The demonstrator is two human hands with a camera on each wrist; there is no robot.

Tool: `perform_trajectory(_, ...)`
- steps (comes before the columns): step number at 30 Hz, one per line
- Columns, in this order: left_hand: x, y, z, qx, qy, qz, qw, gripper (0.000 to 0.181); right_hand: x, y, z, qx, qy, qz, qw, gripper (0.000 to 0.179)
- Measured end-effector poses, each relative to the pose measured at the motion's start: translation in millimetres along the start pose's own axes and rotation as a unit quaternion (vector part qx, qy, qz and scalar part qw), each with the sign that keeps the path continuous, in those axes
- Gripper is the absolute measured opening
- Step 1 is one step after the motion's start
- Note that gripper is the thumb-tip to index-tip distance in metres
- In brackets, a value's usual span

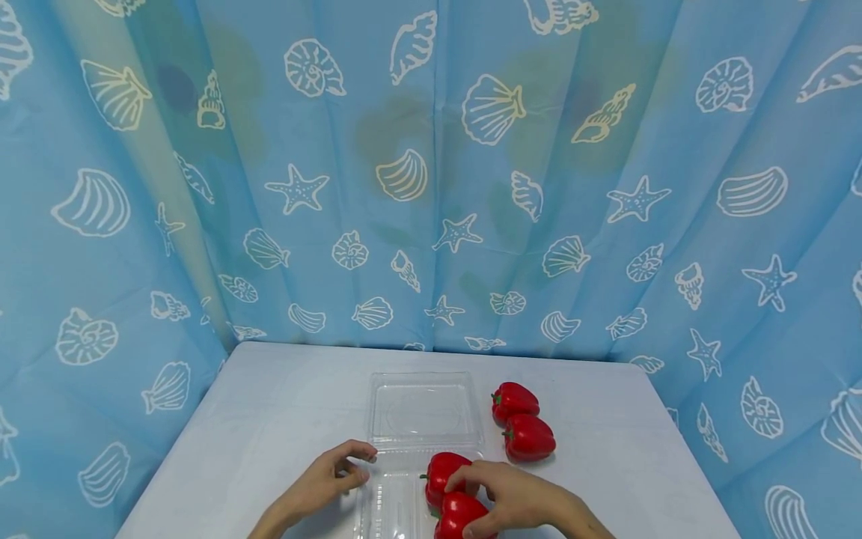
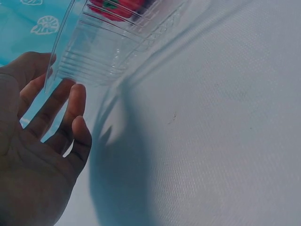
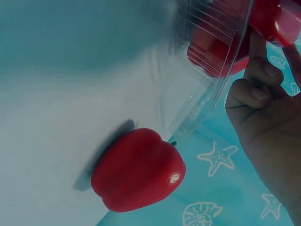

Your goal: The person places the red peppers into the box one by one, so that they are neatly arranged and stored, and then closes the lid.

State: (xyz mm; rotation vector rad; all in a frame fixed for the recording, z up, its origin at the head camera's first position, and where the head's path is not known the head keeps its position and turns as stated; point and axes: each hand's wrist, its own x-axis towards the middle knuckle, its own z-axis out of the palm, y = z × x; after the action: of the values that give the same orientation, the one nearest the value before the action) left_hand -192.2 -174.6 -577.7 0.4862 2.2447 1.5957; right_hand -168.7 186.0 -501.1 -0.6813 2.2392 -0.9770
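Observation:
A clear plastic clamshell container lies with its lid folded back, away from me. My right hand grips a red bell pepper between thumb and fingers at the container's right side; the right wrist view shows this pepper by the fingertips. Another red bell pepper sits inside the container, just beyond the held one. At the container's left rim is my left hand, fingers loosely bent and holding no pepper. In the left wrist view its fingertips are close to the rim; contact is unclear.
Two more red bell peppers, one farther and one nearer, lie on the white table right of the lid. A blue curtain with shell prints hangs behind the table and along both sides.

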Motion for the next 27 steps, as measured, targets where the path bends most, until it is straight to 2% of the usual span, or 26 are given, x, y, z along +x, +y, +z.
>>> perform_trajectory(10,0.1,2.0,1.2,-0.002,0.002,-0.006,1.0000,0.040,1.7,3.7,5.0,-0.017,0.002,-0.003,0.9998,0.063)
perform_trajectory(18,0.9,3.0,1.9,0.000,0.001,-0.019,0.9998,0.039,0.5,2.9,6.7,-0.044,0.011,0.023,0.9987,0.064)
perform_trajectory(27,0.4,4.6,1.6,-0.003,0.002,-0.021,0.9998,0.039,0.3,4.3,7.4,-0.045,0.009,0.000,0.9989,0.065)
